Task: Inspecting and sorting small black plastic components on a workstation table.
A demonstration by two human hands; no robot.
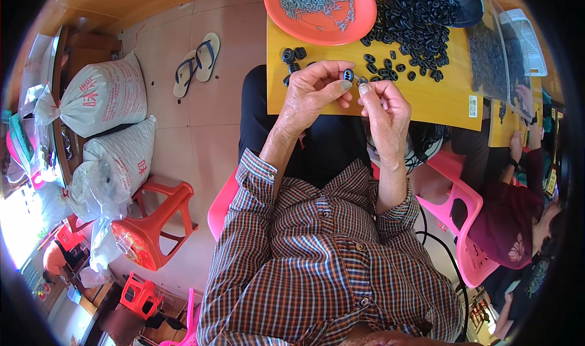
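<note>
Over the near edge of the yellow table (365,105), my left hand (309,93) pinches a small black oval piece with holes (348,75), like a cord lock, between thumb and fingers. Close beside it my right hand (389,107) is closed at the fingertips on a tiny dark piece (361,81), too small to name. Beyond my hands lies a big heap of black oval pieces (414,10), with several strewn at its near side. A red plate (304,34) holds many small grey parts that look like springs. Left of my left hand sit several larger black pieces (288,55).
A clear upright panel (509,59) and a white basket (527,41) stand at the right. Further right another person's arm (517,148) reaches over a table. White sacks (106,96), a red stool (155,224) and sandals (207,56) are on the left.
</note>
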